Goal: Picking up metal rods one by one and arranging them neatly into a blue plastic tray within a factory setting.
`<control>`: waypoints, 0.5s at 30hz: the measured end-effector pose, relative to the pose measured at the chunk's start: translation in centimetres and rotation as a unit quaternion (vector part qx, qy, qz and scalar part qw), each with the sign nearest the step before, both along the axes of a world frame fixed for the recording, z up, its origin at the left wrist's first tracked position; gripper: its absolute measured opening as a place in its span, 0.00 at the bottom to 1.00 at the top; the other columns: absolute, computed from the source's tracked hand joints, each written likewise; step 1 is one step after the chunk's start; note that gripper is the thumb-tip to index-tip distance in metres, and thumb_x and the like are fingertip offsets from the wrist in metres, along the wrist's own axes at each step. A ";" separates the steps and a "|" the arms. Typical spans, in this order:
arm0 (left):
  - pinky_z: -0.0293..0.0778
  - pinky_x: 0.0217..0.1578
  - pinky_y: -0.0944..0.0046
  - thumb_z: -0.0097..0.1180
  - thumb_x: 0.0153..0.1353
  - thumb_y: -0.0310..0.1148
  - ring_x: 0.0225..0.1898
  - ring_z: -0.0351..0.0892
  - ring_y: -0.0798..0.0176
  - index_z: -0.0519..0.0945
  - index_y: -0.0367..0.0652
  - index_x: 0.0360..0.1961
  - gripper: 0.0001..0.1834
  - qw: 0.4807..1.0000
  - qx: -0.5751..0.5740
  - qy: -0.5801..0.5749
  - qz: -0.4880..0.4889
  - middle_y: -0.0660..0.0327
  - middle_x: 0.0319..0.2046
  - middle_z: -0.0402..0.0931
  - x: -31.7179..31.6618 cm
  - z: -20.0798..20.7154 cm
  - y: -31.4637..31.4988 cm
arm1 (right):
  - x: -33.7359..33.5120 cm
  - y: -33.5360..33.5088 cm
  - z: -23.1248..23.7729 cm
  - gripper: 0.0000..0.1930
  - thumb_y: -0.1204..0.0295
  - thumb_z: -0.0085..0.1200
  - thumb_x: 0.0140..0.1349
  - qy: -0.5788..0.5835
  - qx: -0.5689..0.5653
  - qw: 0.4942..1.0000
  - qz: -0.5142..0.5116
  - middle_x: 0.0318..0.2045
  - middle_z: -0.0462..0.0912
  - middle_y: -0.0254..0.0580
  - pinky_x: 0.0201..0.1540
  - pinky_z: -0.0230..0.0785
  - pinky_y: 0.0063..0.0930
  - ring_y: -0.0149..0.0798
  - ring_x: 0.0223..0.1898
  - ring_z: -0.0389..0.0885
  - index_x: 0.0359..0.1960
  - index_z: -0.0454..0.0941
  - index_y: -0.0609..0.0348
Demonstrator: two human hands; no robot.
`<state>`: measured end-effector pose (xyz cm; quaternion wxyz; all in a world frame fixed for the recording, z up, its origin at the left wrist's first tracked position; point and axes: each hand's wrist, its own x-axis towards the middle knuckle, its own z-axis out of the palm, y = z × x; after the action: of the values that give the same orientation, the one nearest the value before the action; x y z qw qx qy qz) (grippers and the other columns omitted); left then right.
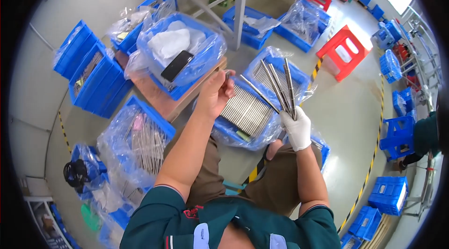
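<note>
Dark green short sleeves, white-gloved right grip [298, 128].

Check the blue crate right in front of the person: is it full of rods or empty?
Well filled. The blue crate, lined with clear plastic, holds a dense layer of metal rods across its bottom; the gloved right hand grips several more rods above it.

A black phone [177, 65] lies on white wrapping in a plastic-lined blue crate [206, 57] at upper centre, a red stool [343, 51] stands upper right, and stacked blue crates [91, 73] sit left.
</note>
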<state>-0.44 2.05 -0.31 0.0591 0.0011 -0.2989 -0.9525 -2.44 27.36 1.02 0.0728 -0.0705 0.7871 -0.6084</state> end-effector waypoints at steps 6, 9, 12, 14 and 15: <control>0.64 0.25 0.73 0.55 0.60 0.42 0.21 0.66 0.72 0.77 0.36 0.38 0.17 0.999 -0.045 0.006 -0.003 0.64 0.20 0.71 0.7 -0.1 0.7 | -0.4 -0.4 -1.4 0.09 0.70 0.59 0.54 0.038 0.056 0.997 0.025 0.18 0.73 0.33 0.27 0.64 0.20 0.22 0.22 0.67 0.31 0.76 0.64; 0.64 0.25 0.73 0.55 0.60 0.42 0.20 0.66 0.72 0.77 0.36 0.38 0.17 0.997 -0.077 -0.001 0.000 0.65 0.19 0.70 0.6 -0.4 0.4 | -0.3 -0.5 -0.8 0.11 0.69 0.59 0.54 0.052 0.101 0.993 0.028 0.19 0.75 0.41 0.29 0.66 0.23 0.26 0.22 0.70 0.33 0.76 0.63; 0.64 0.25 0.73 0.55 0.60 0.42 0.20 0.66 0.72 0.77 0.36 0.38 0.17 0.996 -0.090 0.000 0.018 0.66 0.19 0.71 0.4 -0.3 0.4 | -0.2 -0.8 -0.8 0.11 0.68 0.59 0.54 0.088 0.107 0.990 0.021 0.20 0.77 0.46 0.29 0.67 0.25 0.34 0.21 0.73 0.32 0.76 0.63; 0.64 0.25 0.73 0.55 0.60 0.41 0.21 0.67 0.72 0.77 0.36 0.38 0.17 0.995 -0.099 -0.003 0.020 0.66 0.20 0.71 0.3 -0.4 0.2 | -0.1 -0.9 -0.5 0.11 0.67 0.59 0.54 0.106 0.120 0.987 0.022 0.21 0.77 0.48 0.29 0.67 0.27 0.39 0.21 0.74 0.31 0.75 0.62; 0.64 0.25 0.73 0.55 0.60 0.41 0.21 0.67 0.72 0.77 0.36 0.39 0.17 0.994 -0.105 -0.004 0.027 0.66 0.20 0.71 0.2 -0.4 0.2 | -0.2 -0.9 -0.5 0.12 0.66 0.60 0.53 0.127 0.135 0.982 0.027 0.21 0.77 0.50 0.29 0.67 0.28 0.43 0.22 0.76 0.31 0.75 0.62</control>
<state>-0.24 2.27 -0.73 0.0832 0.0063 -0.3972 -0.9139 -2.63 26.44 0.57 -0.0020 -0.1578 0.8628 -0.4802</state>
